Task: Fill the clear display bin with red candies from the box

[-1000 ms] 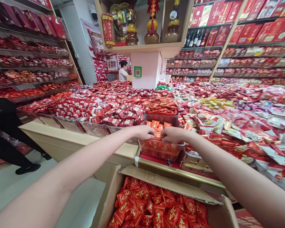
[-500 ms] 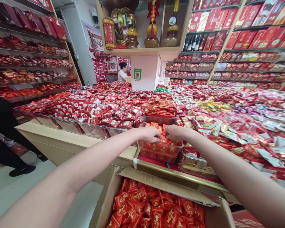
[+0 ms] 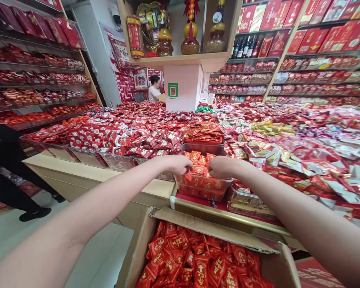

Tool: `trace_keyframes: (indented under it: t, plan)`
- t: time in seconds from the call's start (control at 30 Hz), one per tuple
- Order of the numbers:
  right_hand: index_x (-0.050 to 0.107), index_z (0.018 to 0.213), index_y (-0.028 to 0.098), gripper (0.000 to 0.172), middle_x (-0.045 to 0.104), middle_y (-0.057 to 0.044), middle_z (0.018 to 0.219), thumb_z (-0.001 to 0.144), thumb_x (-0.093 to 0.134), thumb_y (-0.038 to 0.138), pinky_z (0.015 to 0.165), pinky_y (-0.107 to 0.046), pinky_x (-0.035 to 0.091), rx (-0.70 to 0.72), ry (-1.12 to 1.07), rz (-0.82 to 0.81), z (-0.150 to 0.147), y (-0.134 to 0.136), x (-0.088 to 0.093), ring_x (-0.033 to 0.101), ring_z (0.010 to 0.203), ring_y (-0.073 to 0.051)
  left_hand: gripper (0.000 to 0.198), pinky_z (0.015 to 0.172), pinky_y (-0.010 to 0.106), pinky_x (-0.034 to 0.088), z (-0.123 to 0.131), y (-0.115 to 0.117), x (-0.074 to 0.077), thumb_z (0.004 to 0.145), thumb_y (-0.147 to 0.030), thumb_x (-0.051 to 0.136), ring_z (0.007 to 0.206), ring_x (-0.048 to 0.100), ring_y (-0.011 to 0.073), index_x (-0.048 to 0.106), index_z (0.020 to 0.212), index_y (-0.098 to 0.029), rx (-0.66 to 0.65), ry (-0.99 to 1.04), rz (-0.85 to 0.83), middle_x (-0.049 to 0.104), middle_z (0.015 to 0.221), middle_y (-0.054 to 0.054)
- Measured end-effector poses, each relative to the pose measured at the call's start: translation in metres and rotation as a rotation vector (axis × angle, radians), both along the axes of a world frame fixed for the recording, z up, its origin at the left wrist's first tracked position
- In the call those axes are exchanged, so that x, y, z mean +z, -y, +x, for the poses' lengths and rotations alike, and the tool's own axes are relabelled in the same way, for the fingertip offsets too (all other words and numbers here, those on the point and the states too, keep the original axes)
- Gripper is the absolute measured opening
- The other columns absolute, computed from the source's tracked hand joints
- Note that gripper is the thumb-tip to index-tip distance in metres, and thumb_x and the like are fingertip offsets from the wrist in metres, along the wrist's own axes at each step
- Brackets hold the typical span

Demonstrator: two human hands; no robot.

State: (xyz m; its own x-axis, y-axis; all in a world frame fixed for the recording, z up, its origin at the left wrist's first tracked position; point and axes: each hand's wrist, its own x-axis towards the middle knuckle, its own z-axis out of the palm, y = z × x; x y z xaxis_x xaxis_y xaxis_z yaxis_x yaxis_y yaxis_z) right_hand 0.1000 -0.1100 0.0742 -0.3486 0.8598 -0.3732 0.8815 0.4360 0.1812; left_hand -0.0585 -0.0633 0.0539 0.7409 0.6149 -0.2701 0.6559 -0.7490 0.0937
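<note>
Both my arms reach forward over an open cardboard box (image 3: 276, 268) full of small red candy packets (image 3: 198, 264). My left hand (image 3: 180, 163) and my right hand (image 3: 220, 167) rest knuckles-up in a clear plastic bin (image 3: 202, 188) of the same red packets at the display's front edge. The fingers of both hands curl down into the packets, closed; what they grip is hidden. The hands are a short gap apart, with red packets (image 3: 199, 162) showing between them.
A wide display table (image 3: 87, 176) carries several clear bins heaped with red and mixed sweets. Shelves of red boxes line both walls. A person in black (image 3: 6, 160) stands at the left edge; another person (image 3: 154, 89) is behind the far counter beside a white pillar (image 3: 183, 88).
My hands have shifted slightly up and back within the bin and stay curled over the packets. The view has tipped a little; the person at left has barely moved.
</note>
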Motion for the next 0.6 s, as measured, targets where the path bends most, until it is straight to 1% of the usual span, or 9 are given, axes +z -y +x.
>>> trace_keyframes:
  t: [0.1,0.23,0.33,0.4,0.47,0.53,0.6]
  plan:
    - [0.064,0.092,0.010,0.032,0.065,-0.016,0.092,0.072,0.039,0.011,0.060,-0.027,0.041,-0.002,-0.039,-0.005,0.000,0.000,-0.003,0.060,0.081,-0.022,0.036,0.066,0.018,0.040,-0.002,-0.002,0.001,0.069,-0.011,0.043,0.078,0.057,0.0123,0.060,0.098,-0.022,0.012,-0.029,0.001,0.065,0.095,0.000]
    - [0.060,0.100,0.015,0.036,0.063,-0.011,0.100,0.072,0.038,0.011,0.065,-0.025,0.042,0.013,-0.124,-0.026,0.003,-0.002,-0.012,0.058,0.087,-0.020,0.041,0.065,0.018,0.040,0.000,-0.001,0.002,0.066,-0.010,0.044,0.078,0.057,0.0130,0.059,0.102,-0.023,0.029,-0.075,-0.018,0.065,0.096,0.000]
    - [0.058,0.104,0.016,0.040,0.061,-0.010,0.105,0.071,0.038,0.009,0.068,-0.025,0.042,0.020,-0.174,-0.038,0.007,-0.005,-0.019,0.057,0.091,-0.020,0.048,0.063,0.017,0.041,0.001,0.003,0.006,0.064,-0.009,0.045,0.079,0.057,0.0128,0.055,0.109,-0.023,0.040,-0.096,-0.043,0.064,0.100,0.000]
    - [0.059,0.103,0.016,0.040,0.062,-0.010,0.104,0.070,0.038,0.009,0.068,-0.026,0.042,0.018,-0.192,-0.048,0.009,-0.006,-0.021,0.057,0.089,-0.020,0.049,0.064,0.016,0.041,0.003,0.005,0.007,0.066,-0.010,0.044,0.081,0.057,0.0124,0.051,0.113,-0.022,0.035,-0.080,-0.047,0.062,0.103,0.002]
    - [0.060,0.100,0.015,0.037,0.063,-0.011,0.101,0.070,0.038,0.010,0.067,-0.026,0.042,0.019,-0.202,-0.058,0.011,-0.006,-0.022,0.058,0.087,-0.020,0.043,0.068,0.016,0.040,0.006,0.006,0.006,0.071,-0.013,0.043,0.084,0.056,0.0113,0.051,0.113,-0.020,-0.019,-0.027,-0.031,0.061,0.106,0.002]
    - [0.061,0.098,0.015,0.036,0.063,-0.010,0.098,0.070,0.039,0.011,0.066,-0.026,0.041,0.023,-0.209,-0.067,0.012,-0.005,-0.020,0.058,0.085,-0.020,0.035,0.071,0.015,0.039,0.011,0.005,0.002,0.075,-0.016,0.042,0.086,0.056,0.0103,0.056,0.107,-0.019,-0.088,0.025,-0.001,0.061,0.106,0.001]
    - [0.061,0.095,0.015,0.034,0.064,-0.010,0.096,0.070,0.039,0.012,0.064,-0.026,0.041,0.030,-0.211,-0.073,0.012,-0.004,-0.018,0.058,0.082,-0.020,0.030,0.069,0.015,0.038,0.017,0.002,-0.004,0.076,-0.017,0.042,0.082,0.056,0.0100,0.059,0.101,-0.019,-0.128,0.043,0.024,0.064,0.100,0.000]
